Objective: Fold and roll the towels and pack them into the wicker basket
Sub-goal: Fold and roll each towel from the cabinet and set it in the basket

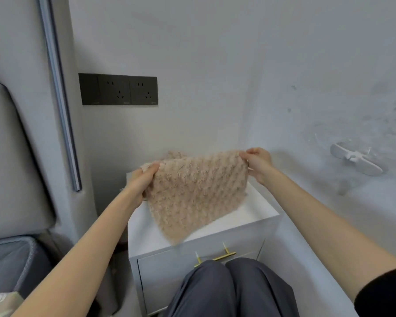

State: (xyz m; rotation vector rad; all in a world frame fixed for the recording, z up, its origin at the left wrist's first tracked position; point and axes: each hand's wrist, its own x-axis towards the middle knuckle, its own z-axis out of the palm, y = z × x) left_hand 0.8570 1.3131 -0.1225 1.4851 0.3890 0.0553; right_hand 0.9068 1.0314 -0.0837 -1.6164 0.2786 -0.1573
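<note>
A fluffy beige towel (192,193) hangs in the air above a white nightstand (242,220), its lower corner drooping to the nightstand's front edge. My left hand (142,179) grips the towel's upper left corner. My right hand (257,161) pinches the upper right corner. More beige fabric (174,154) shows behind the towel's top edge. No wicker basket is in view.
The nightstand has a drawer with a gold handle (217,256), and my knees (226,284) are right in front of it. A grey padded headboard (12,156) and bed stand at the left. Black wall sockets (118,89) and a white wall hook (354,160) sit on the grey wall.
</note>
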